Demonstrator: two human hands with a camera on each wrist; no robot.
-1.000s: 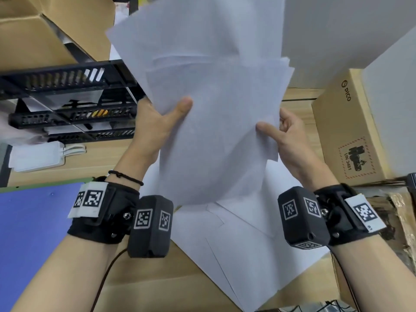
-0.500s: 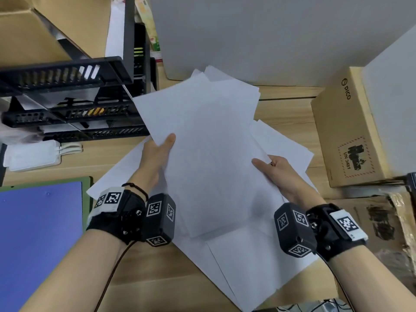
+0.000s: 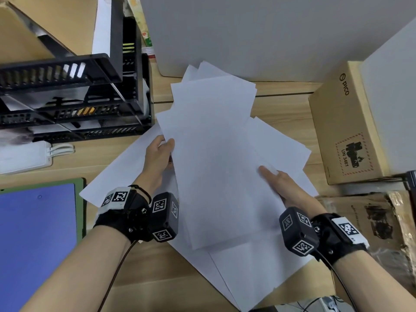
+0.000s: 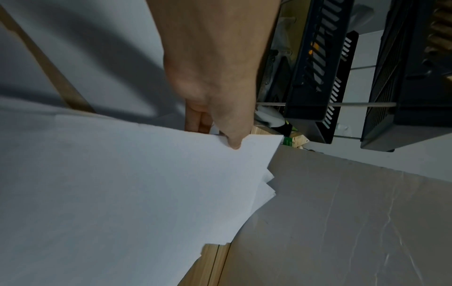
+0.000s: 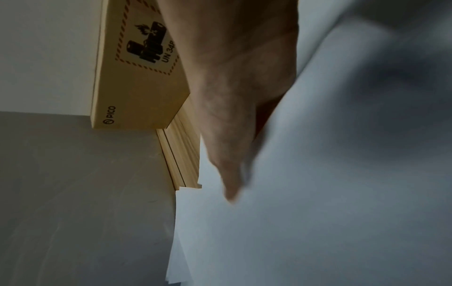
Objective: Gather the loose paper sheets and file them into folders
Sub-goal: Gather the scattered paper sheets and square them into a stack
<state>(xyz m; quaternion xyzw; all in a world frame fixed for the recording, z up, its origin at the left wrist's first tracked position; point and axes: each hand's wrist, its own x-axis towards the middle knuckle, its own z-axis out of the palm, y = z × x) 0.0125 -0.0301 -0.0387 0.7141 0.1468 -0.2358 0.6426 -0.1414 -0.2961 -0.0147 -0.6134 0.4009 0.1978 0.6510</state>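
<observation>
Surface: wooden desk point(image 3: 290, 109) | On it: loose paper sheets point(image 3: 258, 266), black tray rack point(image 3: 67, 97), cardboard box point(image 3: 344, 131), blue folder point(image 3: 33, 233), white power strip point(image 3: 24, 156)

Left hand point(image 3: 158, 155) pinching the stack's left edge, thumb on top, right hand point(image 3: 284, 188) gripping the right edge, both forearms reaching forward
</observation>
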